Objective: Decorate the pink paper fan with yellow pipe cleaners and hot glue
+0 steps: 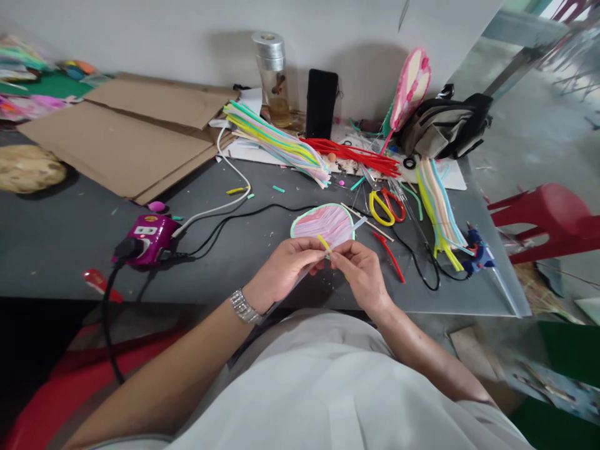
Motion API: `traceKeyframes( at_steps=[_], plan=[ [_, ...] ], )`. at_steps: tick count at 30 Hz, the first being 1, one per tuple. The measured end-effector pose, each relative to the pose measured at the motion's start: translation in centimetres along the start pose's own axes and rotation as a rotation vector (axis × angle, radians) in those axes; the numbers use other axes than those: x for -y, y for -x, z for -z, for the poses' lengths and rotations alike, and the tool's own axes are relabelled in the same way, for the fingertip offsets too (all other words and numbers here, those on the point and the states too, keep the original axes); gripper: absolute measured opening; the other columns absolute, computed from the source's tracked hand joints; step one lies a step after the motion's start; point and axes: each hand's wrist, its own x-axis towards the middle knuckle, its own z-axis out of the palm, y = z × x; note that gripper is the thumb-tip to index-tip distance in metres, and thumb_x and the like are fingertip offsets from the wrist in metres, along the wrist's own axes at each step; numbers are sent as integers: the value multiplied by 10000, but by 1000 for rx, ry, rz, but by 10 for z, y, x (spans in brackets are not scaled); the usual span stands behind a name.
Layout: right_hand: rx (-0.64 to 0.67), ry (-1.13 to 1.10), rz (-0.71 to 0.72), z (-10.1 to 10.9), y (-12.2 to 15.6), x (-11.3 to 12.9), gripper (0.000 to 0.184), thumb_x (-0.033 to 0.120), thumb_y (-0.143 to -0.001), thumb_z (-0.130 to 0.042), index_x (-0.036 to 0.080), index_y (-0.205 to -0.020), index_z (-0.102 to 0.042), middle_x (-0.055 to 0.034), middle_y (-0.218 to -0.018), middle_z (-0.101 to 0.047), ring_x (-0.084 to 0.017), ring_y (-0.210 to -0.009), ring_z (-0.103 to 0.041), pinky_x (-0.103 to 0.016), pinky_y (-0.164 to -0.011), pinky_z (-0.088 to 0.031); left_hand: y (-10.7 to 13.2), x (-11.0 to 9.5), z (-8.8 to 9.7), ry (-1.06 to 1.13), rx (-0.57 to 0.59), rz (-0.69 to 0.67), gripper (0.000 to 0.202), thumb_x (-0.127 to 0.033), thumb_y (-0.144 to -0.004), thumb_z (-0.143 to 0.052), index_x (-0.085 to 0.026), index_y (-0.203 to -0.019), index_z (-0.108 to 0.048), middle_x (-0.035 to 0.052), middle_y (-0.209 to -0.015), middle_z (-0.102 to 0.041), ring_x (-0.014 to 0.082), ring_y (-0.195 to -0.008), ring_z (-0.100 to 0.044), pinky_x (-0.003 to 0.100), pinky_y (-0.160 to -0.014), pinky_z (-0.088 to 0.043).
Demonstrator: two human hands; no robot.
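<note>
My left hand [285, 269] and my right hand [359, 269] meet over the near edge of the grey table [70, 212]. Both are pinched on a short yellow straw piece [323, 242] between their fingertips. Just beyond them lies a pink oval fan piece with a mint-green rim [323, 222], with a thin pale stick running under my left hand. A metal watch [244, 306] is on my left wrist.
Scissors with yellow and red handles [387, 206] and a blue glue gun [478, 253] lie to the right. Bundles of coloured straws [276, 140] lie behind, beside red straws [356, 153]. A purple power strip [145, 237], cardboard sheets [126, 131], a bottle [274, 78], a phone [322, 103] and a bag [445, 128] surround them.
</note>
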Motion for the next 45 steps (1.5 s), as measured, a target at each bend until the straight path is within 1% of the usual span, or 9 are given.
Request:
traceKeyframes(
  at_steps=[2, 5, 14, 18, 25, 29, 34, 39, 45],
  plan=[
    [-1, 5, -1, 1, 0, 1, 220, 385, -815, -780, 191, -778, -684, 9, -679, -661, -132, -642, -580, -272, -652, -455, 0, -1, 0, 9, 21, 4, 133, -242, -719, -778, -126, -768, -736, 10, -699, -647, 99, -632, -536, 233, -602, -403],
    [-8, 14, -18, 1, -1, 2, 240, 404, -807, -781, 191, -774, -677, 11, -673, -655, -130, -623, -570, -273, -635, -454, 0, -1, 1, 20, 41, 24, 152, -257, -720, -803, -132, -768, -732, 8, -702, -646, 107, -645, -551, 236, -604, -415],
    [14, -4, -19, 3, 0, -2, 212, 379, -835, -778, 189, -795, -691, 16, -678, -661, -117, -608, -568, -263, -627, -459, 1, 2, 1, 72, 13, 84, 229, -306, -709, -858, -132, -778, -725, 5, -700, -651, 114, -658, -590, 234, -596, -447],
    [4, 3, -44, 2, 0, -1, 250, 416, -799, -793, 191, -779, -687, 7, -674, -662, -135, -627, -587, -276, -635, -474, 0, 4, 4, 73, 8, 73, 228, -295, -689, -867, -126, -769, -738, 14, -692, -668, 114, -645, -595, 240, -601, -451],
    [11, 21, -73, 0, -2, 4, 283, 441, -754, -815, 193, -761, -680, 9, -647, -651, -133, -597, -568, -285, -619, -469, 1, 8, 7, 36, -12, 40, 217, -301, -703, -859, -136, -778, -742, 34, -741, -719, 119, -650, -610, 248, -613, -452],
    [16, 64, -67, 0, -2, 5, 275, 444, -762, -801, 195, -762, -683, 3, -647, -663, -145, -621, -594, -287, -627, -479, 1, 10, 6, 43, -29, 15, 209, -296, -713, -856, -145, -778, -727, 20, -726, -701, 124, -668, -618, 246, -618, -454],
    [67, 124, -54, 0, -1, 4, 221, 387, -791, -762, 189, -736, -679, -3, -643, -666, -141, -620, -589, -274, -606, -461, 1, 12, 9, 75, -39, 10, 237, -304, -686, -878, -138, -749, -721, 19, -696, -687, 126, -662, -617, 247, -615, -460],
    [71, 118, -62, -2, 0, 4, 200, 371, -787, -757, 194, -735, -678, -4, -646, -674, -151, -631, -615, -280, -622, -482, 4, 13, 11, 43, -37, 45, 276, -371, -704, -887, -145, -767, -742, 8, -671, -676, 112, -617, -594, 235, -580, -439],
    [65, 146, -78, -3, 0, 2, 215, 389, -778, -765, 192, -740, -686, -4, -648, -677, -148, -631, -609, -279, -629, -486, 5, 13, 11, 11, -56, 35, 327, -406, -685, -899, -140, -712, -712, 17, -670, -678, 108, -595, -562, 248, -583, -427]
  ],
)
